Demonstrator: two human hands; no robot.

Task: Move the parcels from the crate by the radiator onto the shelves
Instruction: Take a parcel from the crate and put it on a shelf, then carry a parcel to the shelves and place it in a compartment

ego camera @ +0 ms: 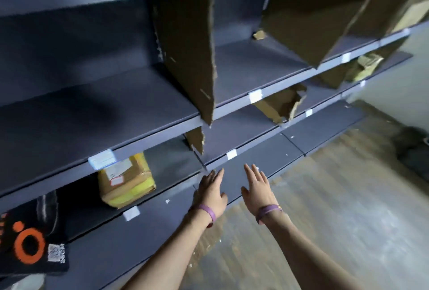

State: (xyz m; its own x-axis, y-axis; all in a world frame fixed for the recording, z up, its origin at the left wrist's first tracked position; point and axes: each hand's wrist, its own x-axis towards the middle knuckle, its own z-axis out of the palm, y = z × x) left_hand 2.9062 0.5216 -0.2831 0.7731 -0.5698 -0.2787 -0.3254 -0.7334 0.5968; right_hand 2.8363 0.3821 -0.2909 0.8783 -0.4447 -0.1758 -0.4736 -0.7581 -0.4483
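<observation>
We face four tiers of dark grey shelves [69, 113], split by four torn cardboard dividers [185, 53]. On the tier above the lowest sit two parcels: a black bag with an orange ring [30, 243] at far left and, well apart from it, a yellow-taped box [126, 180]. Blurred brown shapes far right may be more parcels. Our left hand [212, 190] and right hand [257, 187] stretch forward side by side over the lowest shelf, palms down, fingers straight, holding nothing. Each wrist wears one purple wristband [209, 212].
</observation>
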